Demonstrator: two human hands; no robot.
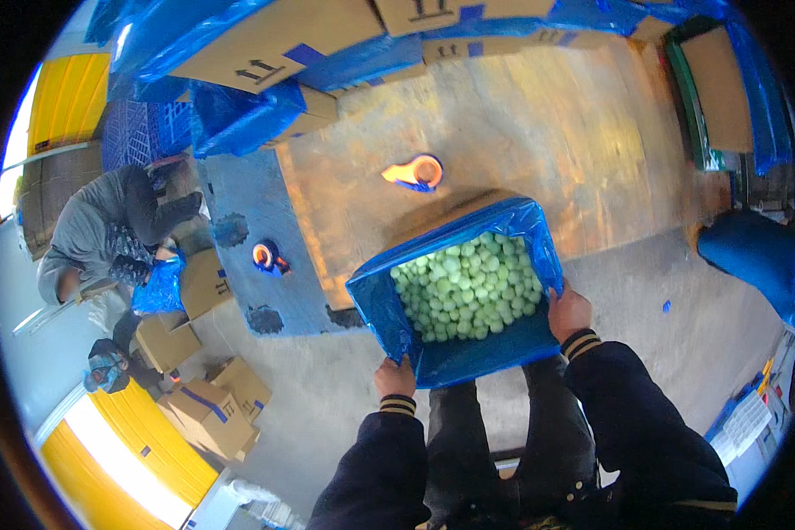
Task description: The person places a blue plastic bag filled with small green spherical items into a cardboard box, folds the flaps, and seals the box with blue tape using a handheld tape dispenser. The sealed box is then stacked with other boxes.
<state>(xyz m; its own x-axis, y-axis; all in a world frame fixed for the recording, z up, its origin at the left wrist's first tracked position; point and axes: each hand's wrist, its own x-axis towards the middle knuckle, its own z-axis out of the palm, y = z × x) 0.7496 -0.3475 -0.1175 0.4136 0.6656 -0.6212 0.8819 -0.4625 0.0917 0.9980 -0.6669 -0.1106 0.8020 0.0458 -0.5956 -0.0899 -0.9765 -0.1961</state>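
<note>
A box lined with blue plastic (483, 361) is tilted in front of me, with many round pale-green fruits or vegetables (467, 285) gathered toward its far side. My left hand (395, 379) grips the liner at the near left corner. At the right side, my right hand (570, 311) is closed on the liner's edge. The box's outer walls are mostly hidden by the plastic. Beyond it, an orange tape dispenser (424, 173) lies on a worn brown board. Another tape dispenser (268, 257) rests on the blue surface to the left.
Cardboard boxes with blue liners (278, 53) line the far edge. At the left, a person in grey (99, 212) bends over a blue bag (161, 285) and a carton. Closed cartons (205, 414) stand on the floor. A blue-covered object (755, 262) is at the right.
</note>
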